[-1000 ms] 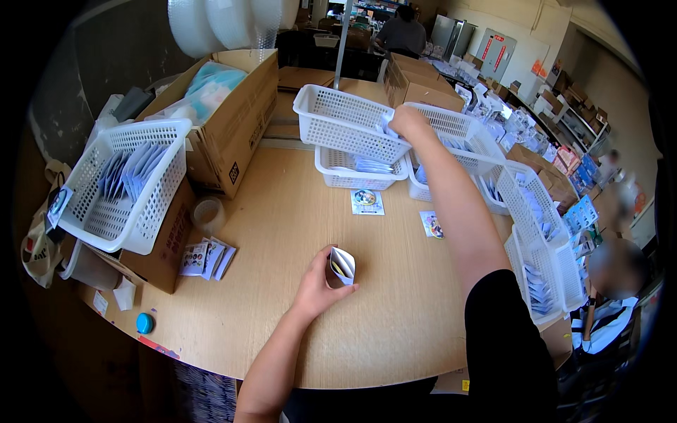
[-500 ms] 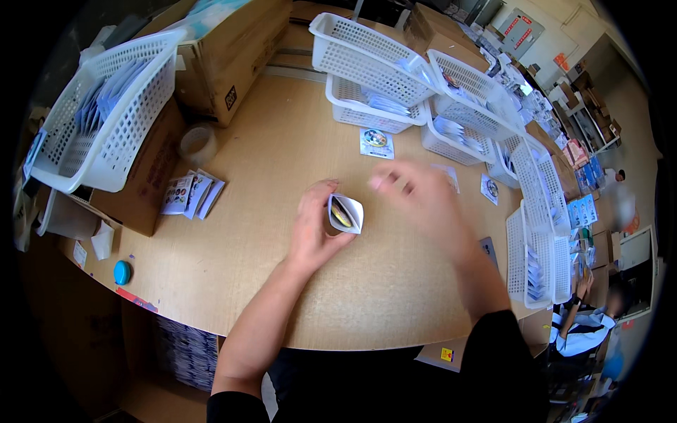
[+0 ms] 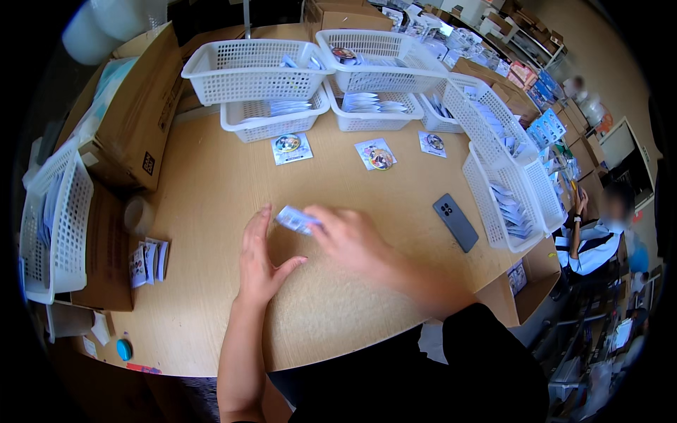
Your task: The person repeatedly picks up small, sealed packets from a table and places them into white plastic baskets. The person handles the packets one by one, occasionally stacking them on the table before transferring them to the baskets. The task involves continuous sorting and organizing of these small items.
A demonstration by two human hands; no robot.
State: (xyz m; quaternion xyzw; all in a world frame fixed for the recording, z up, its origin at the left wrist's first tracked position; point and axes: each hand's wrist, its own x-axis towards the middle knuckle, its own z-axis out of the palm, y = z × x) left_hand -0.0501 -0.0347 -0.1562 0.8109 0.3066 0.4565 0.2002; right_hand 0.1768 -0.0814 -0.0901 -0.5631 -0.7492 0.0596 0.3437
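Over the middle of the table, my right hand (image 3: 349,238) pinches one end of a small white printed packet (image 3: 295,220). Motion blurs this hand and forearm a little. The packet is tilted, and what is inside it does not show. Close by on the left, my left hand (image 3: 259,257) has its fingers up and thumb spread, a gap separating it from the packet. Beyond my hands lie flat packets with round badges: one on the left (image 3: 288,143), another in the middle (image 3: 381,158) and a third on the right (image 3: 435,142).
White plastic baskets line the back (image 3: 257,70) and right (image 3: 504,204), several holding packets. A dark phone (image 3: 456,223) lies at right. On the left are a tape roll (image 3: 139,216), printed packets (image 3: 149,262), a cardboard box (image 3: 134,113) and a blue cap (image 3: 124,350). Someone sits at far right.
The packet has passed from my left hand to my right, and its opening no longer shows. My left hand has opened. The view has turned toward the right.
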